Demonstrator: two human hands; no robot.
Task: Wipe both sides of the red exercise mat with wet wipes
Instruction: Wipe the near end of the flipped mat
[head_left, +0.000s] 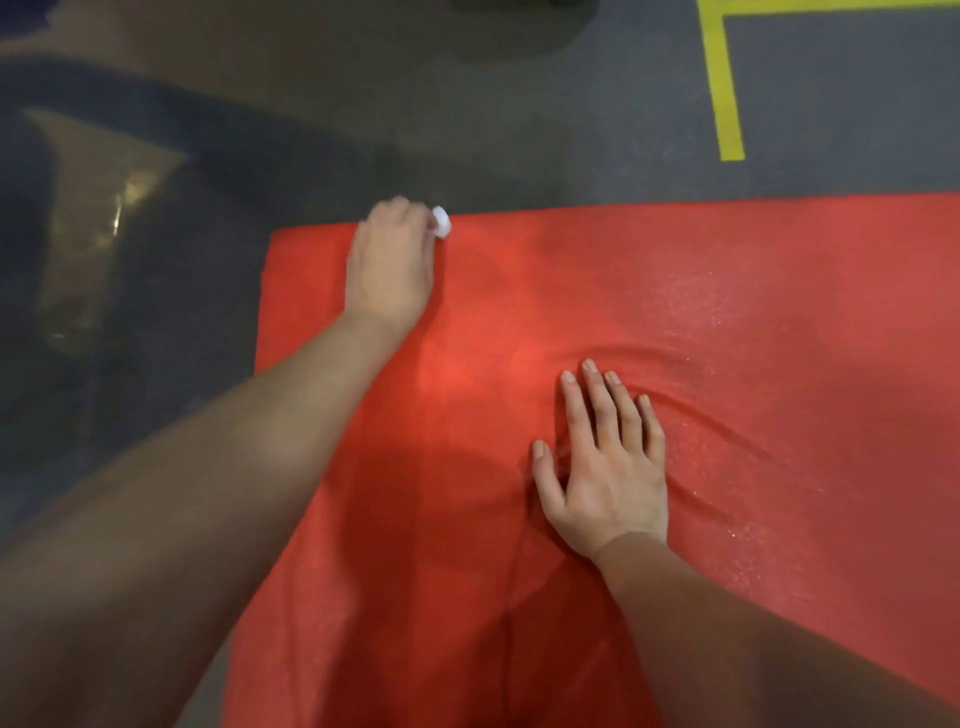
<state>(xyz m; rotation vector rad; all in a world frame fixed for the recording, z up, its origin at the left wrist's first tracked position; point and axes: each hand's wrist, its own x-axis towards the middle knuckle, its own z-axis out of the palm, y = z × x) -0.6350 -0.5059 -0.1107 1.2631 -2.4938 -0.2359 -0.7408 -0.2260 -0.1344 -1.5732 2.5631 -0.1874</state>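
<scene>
One view only, from the head, is given. In it the red exercise mat is seen spread on the grey floor. Its far and left edges are in view and the rest is carried out of frame to the right and toward the person, so its long axis cannot be told. The wet wipe is held bunched in the left hand, whose blurred fingers are curled on it, just inside the far edge near the left corner. The right hand is laid flat further in, its fingers straight and slightly apart, and the mat is creased around them. From the wipe, nearly all the mat lies rightward and toward the person, so the next stroke is judged to be drawn that way while the mat is pinned.
</scene>
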